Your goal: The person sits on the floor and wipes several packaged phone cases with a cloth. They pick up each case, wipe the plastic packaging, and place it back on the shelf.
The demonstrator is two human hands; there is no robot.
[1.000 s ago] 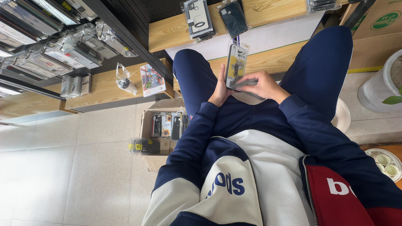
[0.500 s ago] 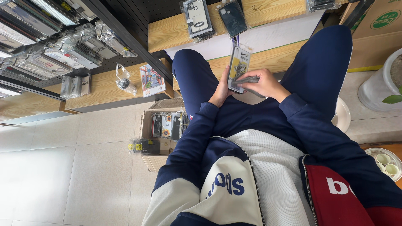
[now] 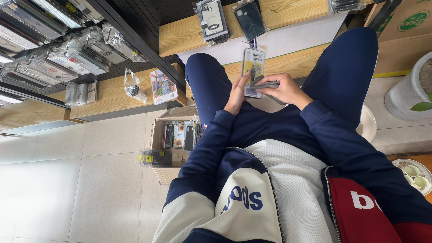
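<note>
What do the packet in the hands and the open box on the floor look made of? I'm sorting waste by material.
Packet: apparently a glossy clear plastic sleeve, since it glints and its contents show through. The left hand and right hand hold it. Box: likely corrugated cardboard, matte brown with folded flaps.

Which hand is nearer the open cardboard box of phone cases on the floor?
Left. The left hand is just above the cardboard box; the right hand is farther over, beyond the packaged phone case.
</note>
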